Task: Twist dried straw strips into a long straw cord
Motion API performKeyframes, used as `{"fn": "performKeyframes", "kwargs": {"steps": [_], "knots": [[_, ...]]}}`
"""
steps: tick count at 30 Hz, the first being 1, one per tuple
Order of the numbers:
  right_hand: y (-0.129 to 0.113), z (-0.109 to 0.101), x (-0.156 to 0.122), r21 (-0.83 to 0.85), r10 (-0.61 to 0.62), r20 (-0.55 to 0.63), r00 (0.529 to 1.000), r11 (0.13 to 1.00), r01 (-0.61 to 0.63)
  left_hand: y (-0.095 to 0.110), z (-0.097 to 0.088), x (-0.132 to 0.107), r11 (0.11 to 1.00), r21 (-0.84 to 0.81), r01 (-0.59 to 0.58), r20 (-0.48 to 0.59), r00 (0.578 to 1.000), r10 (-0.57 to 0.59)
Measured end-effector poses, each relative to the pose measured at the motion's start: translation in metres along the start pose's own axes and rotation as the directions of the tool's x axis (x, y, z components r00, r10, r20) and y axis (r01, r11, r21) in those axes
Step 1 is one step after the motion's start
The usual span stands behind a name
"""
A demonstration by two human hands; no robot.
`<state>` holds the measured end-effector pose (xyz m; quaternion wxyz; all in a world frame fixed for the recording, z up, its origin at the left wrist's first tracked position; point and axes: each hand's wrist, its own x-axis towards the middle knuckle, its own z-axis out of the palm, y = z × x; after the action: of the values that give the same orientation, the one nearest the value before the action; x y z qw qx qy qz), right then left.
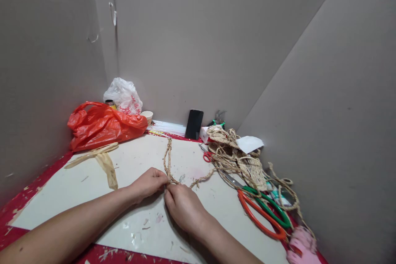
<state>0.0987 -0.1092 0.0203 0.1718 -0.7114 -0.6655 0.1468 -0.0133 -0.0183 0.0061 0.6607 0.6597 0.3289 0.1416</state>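
My left hand (152, 182) and my right hand (185, 204) meet near the middle of the white board (130, 218). Both are closed, fingertips pinched close together on a braided straw cord (168, 157). From my fingers the cord runs away from me in a narrow loop lying on the board. Another stretch of rope (202, 178) leads right from behind my right hand towards a heap of straw rope (238, 159). The exact spot where my fingertips grip is partly hidden by the hands.
Large scissors with red and green handles (262, 220) lie right, near small red-handled scissors (207, 156) and a pink object (303, 245). Dried strips (107, 167) and a red plastic bag (105, 126) are left. A phone (194, 124) leans on the grey back panel (185, 49).
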Motion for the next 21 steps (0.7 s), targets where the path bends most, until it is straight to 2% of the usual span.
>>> {"fn": "performKeyframes", "kwargs": {"steps": [2, 4, 7, 8, 9, 10, 12, 13, 14, 16, 19, 21], "knots": [[-0.006, -0.002, -0.006, -0.091, -0.018, 0.017, 1.000, 0.996, 0.020, -0.001, 0.000, 0.000, 0.999, -0.029, -0.017, 0.002, 1.000, 0.017], [-0.011, -0.006, -0.014, -0.126, -0.063, 0.095, 0.994, 0.989, 0.074, -0.002, -0.001, 0.000, 0.999, -0.039, -0.019, 0.010, 1.000, 0.019], [-0.011, -0.017, -0.021, 0.022, -0.226, 0.284, 0.932, 0.973, 0.229, -0.002, -0.002, -0.001, 0.999, -0.041, 0.015, 0.026, 1.000, -0.014], [-0.008, -0.021, -0.020, 0.110, -0.272, 0.303, 0.913, 0.962, 0.250, -0.001, -0.002, -0.001, 0.998, -0.055, 0.016, 0.030, 0.999, -0.015], [-0.004, -0.024, -0.017, 0.191, -0.283, 0.272, 0.920, 0.953, 0.237, 0.000, -0.002, -0.001, 0.997, -0.076, 0.009, 0.035, 0.999, -0.007], [0.002, -0.027, -0.012, 0.248, -0.247, 0.194, 0.949, 0.949, 0.196, 0.001, -0.003, -0.002, 0.995, -0.102, -0.001, 0.043, 0.999, 0.006], [0.016, -0.030, 0.001, 0.322, -0.067, -0.039, 0.997, 0.944, 0.077, 0.004, -0.002, -0.003, 0.990, -0.143, -0.011, 0.066, 0.998, 0.021], [0.021, -0.030, 0.007, 0.358, 0.020, -0.129, 0.991, 0.933, 0.027, 0.005, -0.001, -0.003, 0.988, -0.157, -0.001, 0.079, 0.997, 0.014], [0.026, -0.028, 0.013, 0.399, 0.077, -0.169, 0.983, 0.917, -0.003, 0.006, 0.000, -0.003, 0.985, -0.170, 0.014, 0.091, 0.996, 0.002], [0.030, -0.021, 0.020, 0.500, 0.104, -0.102, 0.989, 0.865, -0.040, 0.007, 0.003, -0.003, 0.979, -0.198, 0.039, 0.113, 0.993, -0.016], [0.027, -0.011, 0.022, 0.627, 0.095, 0.145, 0.985, 0.761, -0.166, 0.009, 0.007, -0.002, 0.974, -0.222, 0.056, 0.160, 0.987, -0.020], [0.026, -0.010, 0.022, 0.646, 0.106, 0.226, 0.968, 0.728, -0.230, 0.011, 0.009, -0.001, 0.972, -0.222, 0.071, 0.165, 0.986, -0.034]]}}
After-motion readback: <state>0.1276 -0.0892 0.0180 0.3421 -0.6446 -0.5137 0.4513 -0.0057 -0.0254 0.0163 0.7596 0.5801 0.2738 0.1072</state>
